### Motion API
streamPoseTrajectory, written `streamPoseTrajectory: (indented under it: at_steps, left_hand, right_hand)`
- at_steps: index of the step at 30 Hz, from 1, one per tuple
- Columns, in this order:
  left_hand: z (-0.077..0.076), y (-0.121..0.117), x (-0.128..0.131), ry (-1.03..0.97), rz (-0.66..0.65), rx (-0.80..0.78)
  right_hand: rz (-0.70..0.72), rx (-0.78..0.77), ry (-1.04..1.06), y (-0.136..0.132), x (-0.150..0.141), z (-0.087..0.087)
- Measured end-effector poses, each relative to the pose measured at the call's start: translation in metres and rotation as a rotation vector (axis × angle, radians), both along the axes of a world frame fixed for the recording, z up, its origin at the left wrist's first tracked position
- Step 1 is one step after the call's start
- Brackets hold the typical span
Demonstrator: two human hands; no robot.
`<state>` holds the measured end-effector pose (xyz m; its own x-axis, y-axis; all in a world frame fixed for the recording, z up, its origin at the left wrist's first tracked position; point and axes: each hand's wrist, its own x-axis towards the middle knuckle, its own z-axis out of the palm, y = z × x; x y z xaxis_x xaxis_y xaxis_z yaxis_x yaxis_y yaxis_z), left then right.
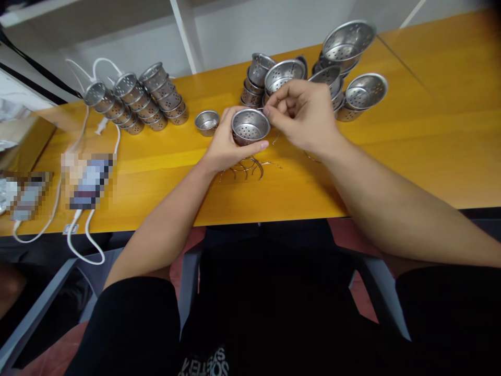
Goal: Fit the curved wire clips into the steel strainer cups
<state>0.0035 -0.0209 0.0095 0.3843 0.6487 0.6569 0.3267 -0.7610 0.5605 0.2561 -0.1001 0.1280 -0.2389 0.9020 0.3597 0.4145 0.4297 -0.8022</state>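
My left hand (227, 141) is wrapped round a small perforated metal cup (250, 125), its open mouth tilted up towards me. At the cup's right rim, my right hand (303, 112) is closed in a pinch. A thin bit of metal wire shows at its fingertips, mostly hidden by them. Several thin curved wires (246, 168) lie on the table just below the cup. A shallow metal cup (207, 122) stands to the left of my left hand.
Stacked perforated cups (135, 99) stand at the back left. More cups (364, 94), some wider, are stacked behind and right of my right hand. A phone (92, 183) with white cables lies on the wooden table (422, 136) at left, near a cardboard box (29, 141).
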Motion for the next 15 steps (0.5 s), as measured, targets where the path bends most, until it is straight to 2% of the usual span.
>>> streamPoseTrajectory:
  at_steps: [3, 7, 10, 15]
  left_hand:
    - [0.0, 0.0, 0.0, -0.018, -0.118, -0.087]
    - [0.001, -0.002, 0.003, -0.044, -0.204, -0.094]
    - [0.005, -0.008, 0.005, -0.03, -0.207, -0.089]
    - [0.005, -0.012, 0.005, 0.018, -0.197, -0.095]
  right_hand:
    - [0.021, 0.044, 0.024, 0.007, 0.0, -0.008]
    - [0.013, 0.111, 0.103, 0.018, 0.0, -0.023]
    - [-0.003, 0.074, 0.052, 0.02, 0.0, -0.028]
    - [-0.003, 0.044, 0.012, 0.017, -0.001, -0.026]
